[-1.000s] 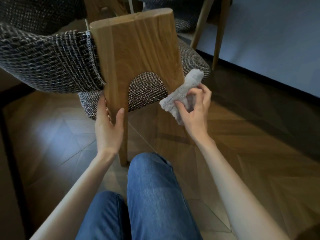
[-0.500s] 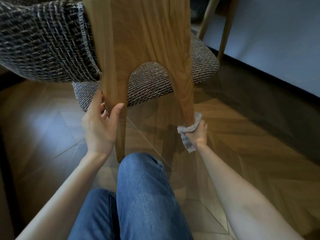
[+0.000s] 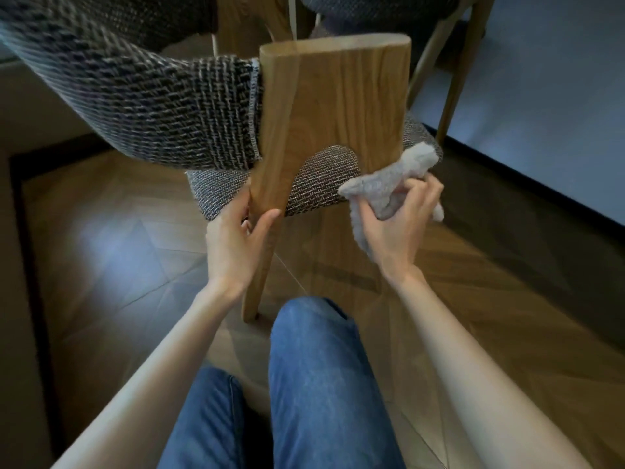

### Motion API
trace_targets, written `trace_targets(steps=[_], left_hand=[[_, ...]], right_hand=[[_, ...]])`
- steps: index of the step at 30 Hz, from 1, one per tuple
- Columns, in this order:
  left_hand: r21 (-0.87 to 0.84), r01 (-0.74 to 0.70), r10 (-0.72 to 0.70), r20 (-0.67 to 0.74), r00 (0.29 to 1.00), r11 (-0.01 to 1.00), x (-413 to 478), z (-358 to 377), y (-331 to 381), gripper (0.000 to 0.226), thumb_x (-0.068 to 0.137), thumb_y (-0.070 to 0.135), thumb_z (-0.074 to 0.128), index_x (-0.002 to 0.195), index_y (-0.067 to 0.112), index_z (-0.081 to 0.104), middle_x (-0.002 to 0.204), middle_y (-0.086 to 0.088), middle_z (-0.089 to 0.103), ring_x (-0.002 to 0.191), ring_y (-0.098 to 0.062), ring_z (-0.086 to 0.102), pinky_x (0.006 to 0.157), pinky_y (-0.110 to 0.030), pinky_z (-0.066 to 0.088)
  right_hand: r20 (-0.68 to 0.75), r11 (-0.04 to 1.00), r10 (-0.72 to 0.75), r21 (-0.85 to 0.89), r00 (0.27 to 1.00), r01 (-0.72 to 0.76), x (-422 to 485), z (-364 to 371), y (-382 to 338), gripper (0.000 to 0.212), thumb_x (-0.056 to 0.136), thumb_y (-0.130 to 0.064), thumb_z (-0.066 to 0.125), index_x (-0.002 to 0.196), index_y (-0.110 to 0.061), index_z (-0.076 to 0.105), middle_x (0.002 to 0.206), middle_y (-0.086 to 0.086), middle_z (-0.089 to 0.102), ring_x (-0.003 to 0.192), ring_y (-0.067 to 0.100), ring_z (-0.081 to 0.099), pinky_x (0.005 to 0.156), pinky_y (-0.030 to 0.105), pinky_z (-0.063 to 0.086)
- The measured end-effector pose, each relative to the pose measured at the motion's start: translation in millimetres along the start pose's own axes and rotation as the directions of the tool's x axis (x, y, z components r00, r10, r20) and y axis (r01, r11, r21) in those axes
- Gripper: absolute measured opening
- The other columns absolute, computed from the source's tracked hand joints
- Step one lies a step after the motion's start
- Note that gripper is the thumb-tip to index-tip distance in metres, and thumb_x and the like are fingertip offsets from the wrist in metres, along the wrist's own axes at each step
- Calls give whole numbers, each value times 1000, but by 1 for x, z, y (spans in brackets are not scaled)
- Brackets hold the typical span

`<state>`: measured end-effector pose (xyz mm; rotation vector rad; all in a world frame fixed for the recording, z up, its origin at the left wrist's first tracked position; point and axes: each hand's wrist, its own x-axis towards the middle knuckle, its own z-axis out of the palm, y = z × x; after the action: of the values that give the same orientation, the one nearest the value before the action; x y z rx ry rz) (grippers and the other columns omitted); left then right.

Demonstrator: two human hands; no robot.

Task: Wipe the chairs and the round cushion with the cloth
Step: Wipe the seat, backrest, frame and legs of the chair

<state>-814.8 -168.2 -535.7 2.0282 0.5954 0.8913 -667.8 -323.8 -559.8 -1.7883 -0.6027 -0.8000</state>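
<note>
1. Head view, looking down at the back of a chair (image 3: pixel 334 96): wooden rear panel forking into two legs. Dark-and-light woven backrest (image 3: pixel 152 106) wrapping off to the left. Woven seat (image 3: pixel 324 184) showing through the arch.
2. Left hand (image 3: pixel 233 245) on the left rear leg (image 3: pixel 258 282), just under the seat. Fingers (image 3: pixel 238 206) curled round the leg, thumb on its near face.
3. Right hand (image 3: pixel 395 231) at the right rear leg, level with the seat. Fingers (image 3: pixel 429 194) closed round a bunched light grey cloth (image 3: pixel 389 184), pressed against the wood at the panel's lower right edge. That leg mostly hidden behind cloth and hand.
4. Knees in blue jeans (image 3: pixel 314 367) low centre, over a herringbone wooden floor (image 3: pixel 118 238).
5. Second chair (image 3: pixel 457 86) behind, top right, near a pale wall (image 3: pixel 558 96).
</note>
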Motion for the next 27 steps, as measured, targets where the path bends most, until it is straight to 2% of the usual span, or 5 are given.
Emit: trace_targets(steps=[6, 10, 16, 21, 27], left_hand=[[-62, 72, -73, -20, 997, 995, -2, -5, -2, 46, 93, 16, 60, 136, 30, 51, 111, 20, 62, 103, 0, 61, 90, -18, 49], [-172, 55, -60, -24, 998, 984, -7, -14, 6, 44, 93, 8, 58, 130, 31, 52, 112, 21, 62, 105, -4, 62, 87, -11, 49], [-210, 32, -19, 62, 998, 977, -20, -41, 22, 38, 96, 14, 54, 131, 28, 54, 123, 7, 62, 105, 0, 61, 87, -12, 48], [-387, 178, -105, 203, 974, 905, -29, -51, 31, 44, 89, 33, 55, 131, 20, 51, 117, 7, 64, 105, -4, 63, 92, -26, 52], [-443, 121, -159, -49, 986, 888, -11, -44, 36, 27, 85, 20, 71, 109, 23, 60, 89, 0, 70, 77, -8, 67, 67, -22, 54]], right_hand=[[-103, 989, -141, 31, 985, 145, 38, 2, -54, 44, 75, -28, 79, 100, -15, 45, 118, 23, 44, 117, 24, 41, 100, 32, 40], [-70, 986, -161, 40, 984, 164, 23, 11, -84, 20, 73, -2, 71, 88, -3, 59, 110, 25, 49, 107, 35, 51, 88, 47, 48], [111, 958, 9, 285, 994, -41, -8, 1, -112, 31, 68, -1, 75, 87, -8, 52, 101, 7, 45, 95, 11, 49, 83, 18, 44], [342, 872, 147, 398, 928, -284, -22, 5, -124, 24, 86, -22, 69, 103, -9, 58, 117, 9, 43, 104, 14, 55, 92, 25, 48], [276, 896, 201, 336, 940, -290, -20, 14, -122, 26, 85, -16, 70, 105, -15, 54, 115, 6, 44, 97, 4, 55, 85, 21, 50]])
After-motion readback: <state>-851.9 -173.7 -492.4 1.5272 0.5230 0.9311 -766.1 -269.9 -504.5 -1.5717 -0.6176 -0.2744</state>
